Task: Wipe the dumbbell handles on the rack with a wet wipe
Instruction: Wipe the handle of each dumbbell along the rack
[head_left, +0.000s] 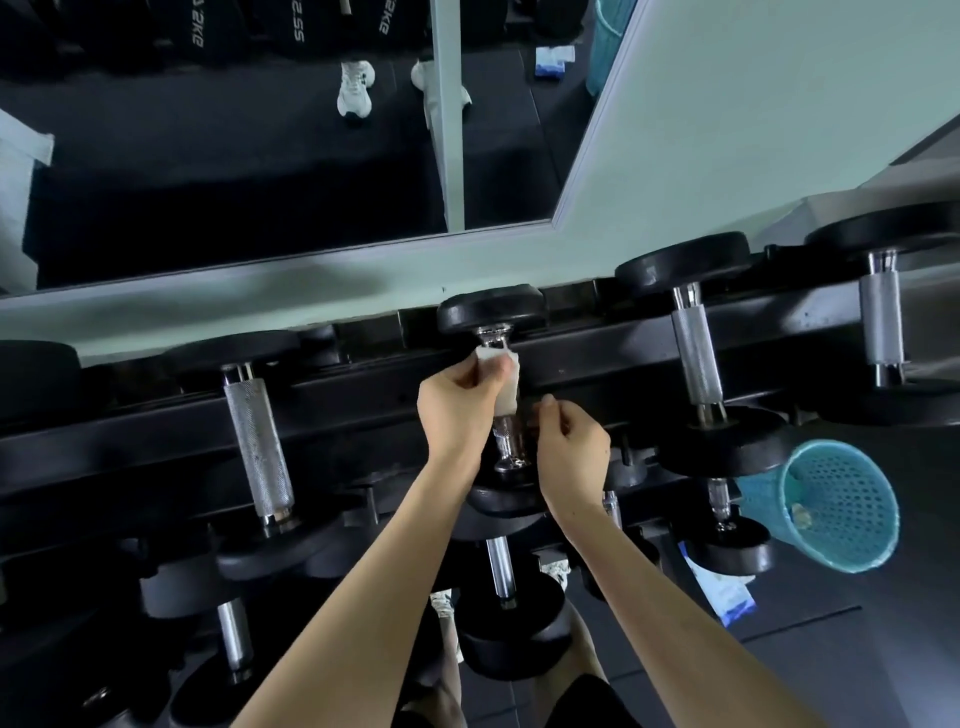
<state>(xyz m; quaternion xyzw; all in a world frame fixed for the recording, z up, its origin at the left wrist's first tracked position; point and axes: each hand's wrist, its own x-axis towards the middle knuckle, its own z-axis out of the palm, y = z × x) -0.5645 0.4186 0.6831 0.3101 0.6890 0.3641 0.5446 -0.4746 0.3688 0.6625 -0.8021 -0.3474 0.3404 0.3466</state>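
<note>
A black dumbbell lies across the top tier of the black rack, straight ahead of me. A white wet wipe is wrapped round its metal handle. My left hand grips the wipe and the handle from the left side. My right hand hovers just right of the handle's lower chrome end, fingers curled, holding nothing that I can see. Two more dumbbells rest on the same tier: one to the left with a knurled handle, one to the right.
A teal mesh bin stands on the floor at the right, a blue-and-white wipe packet beside it. Lower tiers hold several more dumbbells. A wall mirror runs behind the rack.
</note>
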